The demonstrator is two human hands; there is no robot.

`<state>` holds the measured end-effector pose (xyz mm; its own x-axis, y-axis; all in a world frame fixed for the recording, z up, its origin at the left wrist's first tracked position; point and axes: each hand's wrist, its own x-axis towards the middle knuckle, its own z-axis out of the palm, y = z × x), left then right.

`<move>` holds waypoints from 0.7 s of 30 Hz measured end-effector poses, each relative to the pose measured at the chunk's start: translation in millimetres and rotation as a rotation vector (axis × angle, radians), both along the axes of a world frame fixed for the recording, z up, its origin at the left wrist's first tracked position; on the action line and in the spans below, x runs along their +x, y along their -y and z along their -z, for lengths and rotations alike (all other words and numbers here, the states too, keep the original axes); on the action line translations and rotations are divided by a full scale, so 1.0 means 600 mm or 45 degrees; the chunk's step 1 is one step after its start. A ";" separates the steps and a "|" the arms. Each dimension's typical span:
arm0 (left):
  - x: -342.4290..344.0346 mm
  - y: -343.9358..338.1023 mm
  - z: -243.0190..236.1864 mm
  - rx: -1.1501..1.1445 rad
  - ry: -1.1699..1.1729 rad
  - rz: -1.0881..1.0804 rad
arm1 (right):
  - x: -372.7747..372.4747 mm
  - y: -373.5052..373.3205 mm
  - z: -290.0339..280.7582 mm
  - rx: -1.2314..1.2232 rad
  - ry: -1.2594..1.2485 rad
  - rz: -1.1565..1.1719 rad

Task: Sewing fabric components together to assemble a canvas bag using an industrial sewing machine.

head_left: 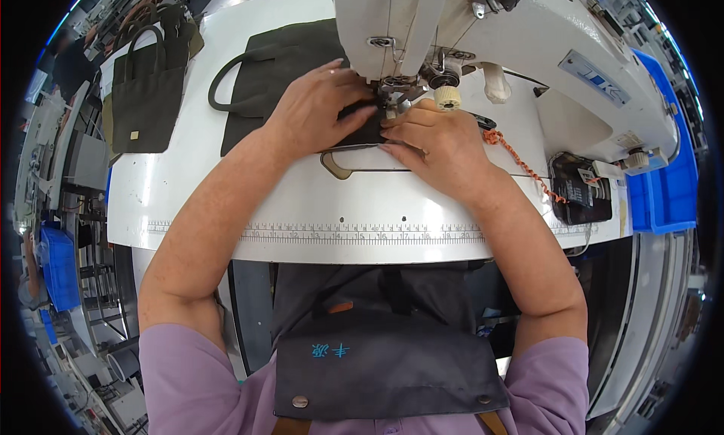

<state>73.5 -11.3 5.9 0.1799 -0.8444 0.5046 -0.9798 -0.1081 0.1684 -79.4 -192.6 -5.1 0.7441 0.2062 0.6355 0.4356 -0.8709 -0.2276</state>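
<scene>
White surface (294,201), sewing machine (543,39) beside your left grip (318,109)
Spread, it seemingly steadies the dark bag (290,49); right grip (446,142), closure unclear.

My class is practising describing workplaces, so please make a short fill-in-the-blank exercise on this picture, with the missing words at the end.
1. The left hand touches a dark bag piece at a white ____ machine.
2. The coiled orange cord lies to the ____ of the right hand.
3. The plastic bin beyond the machine is coloured ____.
4. The bag piece's curved handle sticks out toward the picture's ____ side.

Missing words: sewing; right; blue; left.
</scene>
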 end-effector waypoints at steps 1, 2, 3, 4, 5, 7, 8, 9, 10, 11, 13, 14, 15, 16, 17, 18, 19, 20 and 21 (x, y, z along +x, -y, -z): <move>-0.007 -0.008 0.000 0.001 -0.018 0.073 | -0.005 0.003 -0.002 0.012 -0.044 -0.008; -0.018 -0.017 0.003 -0.009 -0.007 0.089 | -0.008 0.005 -0.005 0.025 -0.087 -0.016; -0.032 -0.028 0.007 0.010 -0.188 0.142 | -0.009 0.007 -0.007 0.034 -0.087 -0.014; -0.038 -0.034 0.010 0.049 -0.357 0.204 | -0.009 0.008 -0.009 0.041 -0.085 -0.013; -0.040 -0.037 0.012 0.036 -0.378 0.192 | -0.010 0.007 -0.010 0.048 -0.103 -0.011; -0.041 -0.041 0.014 0.024 -0.384 0.217 | -0.013 0.007 -0.013 0.035 -0.125 0.008; -0.041 -0.042 0.016 0.017 -0.377 0.220 | -0.013 0.008 -0.015 0.032 -0.171 0.027; -0.039 -0.041 0.016 0.020 -0.387 0.205 | -0.012 0.008 -0.016 0.016 -0.153 0.027; -0.037 -0.039 0.017 0.024 -0.399 0.194 | -0.013 0.008 -0.017 0.013 -0.184 0.034; -0.036 -0.038 0.017 0.023 -0.401 0.198 | -0.014 0.009 -0.017 0.024 -0.231 0.040; -0.028 -0.034 0.018 -0.013 -0.364 0.231 | -0.014 0.008 -0.017 0.015 -0.216 0.055; -0.024 -0.033 0.018 -0.029 -0.370 0.230 | -0.013 0.008 -0.016 0.035 -0.238 0.058; -0.020 -0.031 0.018 -0.005 -0.396 0.221 | -0.011 0.008 -0.014 0.020 -0.211 0.058; -0.016 -0.029 0.019 0.031 -0.426 0.203 | -0.010 0.008 -0.014 -0.008 -0.205 0.083; -0.012 -0.027 0.019 0.016 -0.424 0.213 | -0.009 0.008 -0.013 -0.026 -0.225 0.114; -0.008 -0.024 0.019 0.003 -0.411 0.210 | -0.008 0.006 -0.011 -0.039 -0.203 0.108; -0.005 -0.021 0.019 -0.009 -0.396 0.206 | -0.007 0.004 -0.009 -0.068 -0.199 0.165; -0.001 -0.019 0.018 -0.011 -0.394 0.206 | -0.006 0.003 -0.008 -0.088 -0.234 0.231; 0.002 -0.016 0.016 0.003 -0.415 0.181 | -0.005 0.002 -0.008 -0.095 -0.192 0.223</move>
